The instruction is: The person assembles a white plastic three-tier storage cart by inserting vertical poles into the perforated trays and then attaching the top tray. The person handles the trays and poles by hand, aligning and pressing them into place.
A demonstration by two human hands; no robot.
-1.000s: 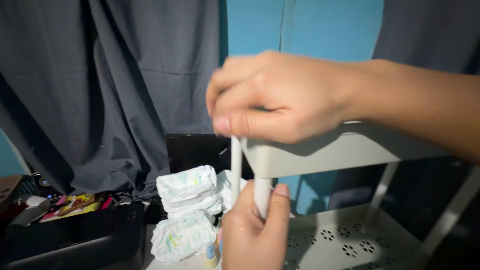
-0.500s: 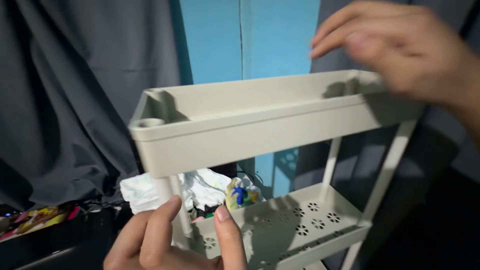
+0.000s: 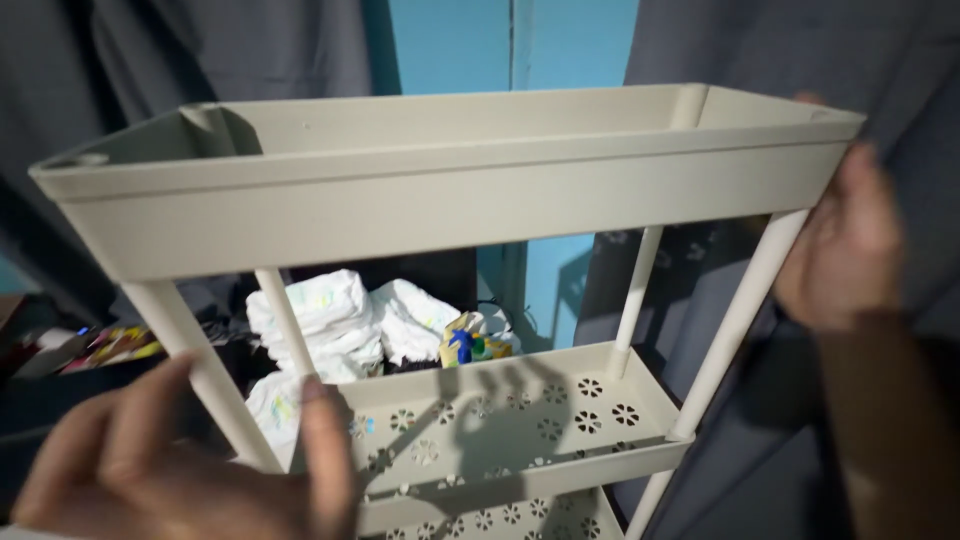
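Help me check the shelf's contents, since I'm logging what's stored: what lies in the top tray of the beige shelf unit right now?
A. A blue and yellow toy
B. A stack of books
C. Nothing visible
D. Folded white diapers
C: the top tray shows only bare beige floor and walls; the folded white diapers and the small blue and yellow item sit behind the unit, seen between its posts.
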